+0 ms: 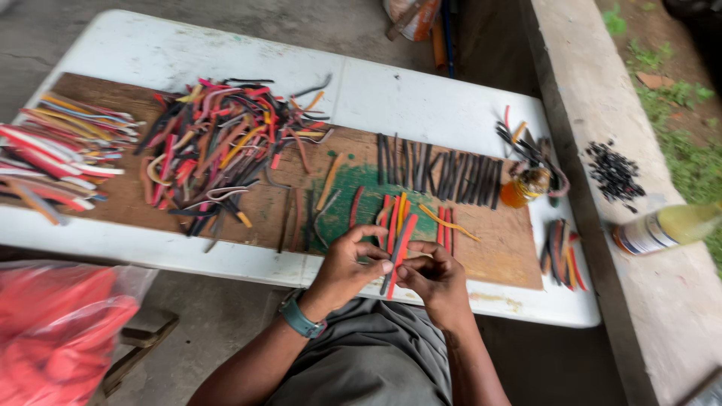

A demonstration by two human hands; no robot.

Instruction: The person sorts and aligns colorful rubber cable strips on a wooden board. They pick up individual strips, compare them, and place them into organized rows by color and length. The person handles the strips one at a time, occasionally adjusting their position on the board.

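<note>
I have both hands pinched shut at the surface's (466,113) near edge, left hand (347,263) and right hand (435,277) gripping a red strip (401,248) between fingertips, seemingly mid-sorting; laying it beside the black row (440,173) needs steady alignment.

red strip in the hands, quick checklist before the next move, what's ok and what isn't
1. Red strip pinched by both hands: ok, left hand and right hand meet on it.
2. Dark strip held alongside it: cannot tell, blurred.
3. Strip over the wooden board: ok.
4. Row of dark strips clear of the hands: ok.
5. Small amber bottle upright: cannot tell.
6. Mixed pile within the table edge: ok.
</note>
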